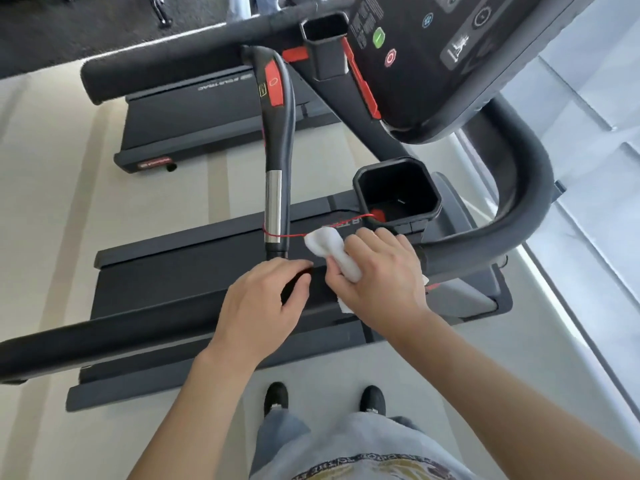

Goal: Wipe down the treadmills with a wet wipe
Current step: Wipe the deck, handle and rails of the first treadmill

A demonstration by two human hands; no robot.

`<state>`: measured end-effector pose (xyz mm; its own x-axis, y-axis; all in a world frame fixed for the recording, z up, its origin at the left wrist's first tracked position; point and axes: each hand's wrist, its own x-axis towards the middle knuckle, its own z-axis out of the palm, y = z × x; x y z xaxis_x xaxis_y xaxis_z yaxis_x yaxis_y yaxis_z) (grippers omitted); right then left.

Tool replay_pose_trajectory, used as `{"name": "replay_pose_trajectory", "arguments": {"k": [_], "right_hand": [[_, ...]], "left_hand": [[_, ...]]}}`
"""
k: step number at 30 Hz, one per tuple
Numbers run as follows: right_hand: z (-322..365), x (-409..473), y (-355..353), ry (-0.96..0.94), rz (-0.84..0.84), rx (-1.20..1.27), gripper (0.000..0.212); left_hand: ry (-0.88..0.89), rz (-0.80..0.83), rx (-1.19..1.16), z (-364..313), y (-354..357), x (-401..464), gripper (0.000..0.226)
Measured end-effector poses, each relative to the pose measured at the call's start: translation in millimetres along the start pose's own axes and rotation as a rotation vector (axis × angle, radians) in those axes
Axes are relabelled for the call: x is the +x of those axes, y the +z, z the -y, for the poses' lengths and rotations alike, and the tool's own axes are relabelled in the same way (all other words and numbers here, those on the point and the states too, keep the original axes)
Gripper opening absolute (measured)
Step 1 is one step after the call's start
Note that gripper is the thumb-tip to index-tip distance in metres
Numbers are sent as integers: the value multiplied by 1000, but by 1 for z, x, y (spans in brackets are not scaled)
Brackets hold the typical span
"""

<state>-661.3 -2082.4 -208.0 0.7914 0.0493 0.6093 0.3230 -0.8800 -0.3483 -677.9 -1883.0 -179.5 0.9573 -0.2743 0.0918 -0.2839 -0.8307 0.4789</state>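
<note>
We grip the bunched wet wipe (334, 252) in our right hand (382, 278), our left hand (266, 306) curled on something dark alongside, both just near of the upright heart-rate grip (275, 199), whose long axis runs away.

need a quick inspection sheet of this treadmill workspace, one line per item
surface: near treadmill, dark belt and side rails; no wet streaks can be made out.
job's things: white wet wipe, bunched, partly sticking out of the grip.
clutter: nothing seen loose; cup holder holds only a red clip.
hands: right hand grips the wipe; left hand has curled fingers on a small dark red-edged part, grip unclear.
cables: thin red safety cord looped around the pulse handle, running to the clip in the cup holder.
surroundings: second treadmill beyond, console upper right, pale floor, person's black shoes below.
</note>
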Motion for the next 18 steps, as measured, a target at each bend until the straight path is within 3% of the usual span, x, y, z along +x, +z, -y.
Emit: {"name": "replay_pose_trajectory", "arguments": {"k": [13, 18], "right_hand": [[49, 15, 22, 101, 104, -13, 34], [57, 30, 24, 208, 69, 7, 49]], "left_hand": [[58, -1, -80, 60, -36, 18, 25], [87, 15, -110, 78, -48, 45, 30]]}}
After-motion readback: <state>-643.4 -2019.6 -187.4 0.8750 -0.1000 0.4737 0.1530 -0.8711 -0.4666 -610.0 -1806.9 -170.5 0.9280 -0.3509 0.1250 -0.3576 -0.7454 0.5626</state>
